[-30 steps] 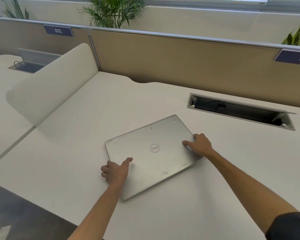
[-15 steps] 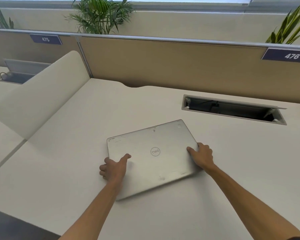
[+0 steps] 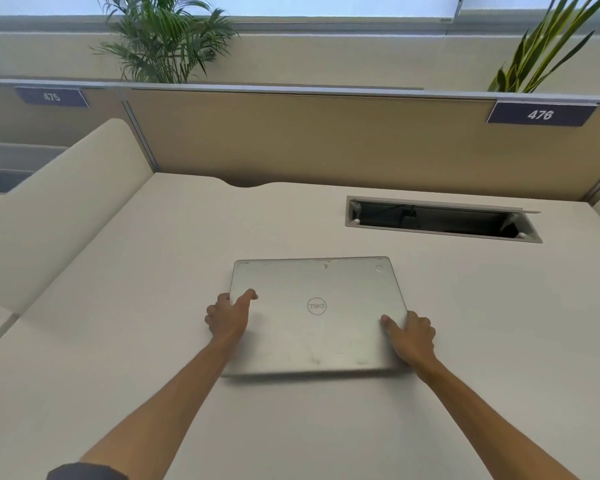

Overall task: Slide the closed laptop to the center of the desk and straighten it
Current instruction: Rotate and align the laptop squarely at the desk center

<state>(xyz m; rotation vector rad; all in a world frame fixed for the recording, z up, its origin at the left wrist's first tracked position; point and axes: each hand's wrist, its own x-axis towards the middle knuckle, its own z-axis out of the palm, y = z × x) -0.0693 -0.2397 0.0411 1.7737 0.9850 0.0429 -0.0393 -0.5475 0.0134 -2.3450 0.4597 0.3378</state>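
The closed laptop point(image 3: 317, 315) lies flat mid-desk point(image 3: 499, 323), its sides lined up with the desk's back edge. The left hand point(image 3: 227, 317) and right hand point(image 3: 413, 336) clamp its sides, likely to steer it straight.

Between our hands point(image 3: 319, 322) we see a silver laptop point(image 3: 317, 341); beneath them a cream desk point(image 3: 153, 341); beyond, a tan partition point(image 3: 326, 140).
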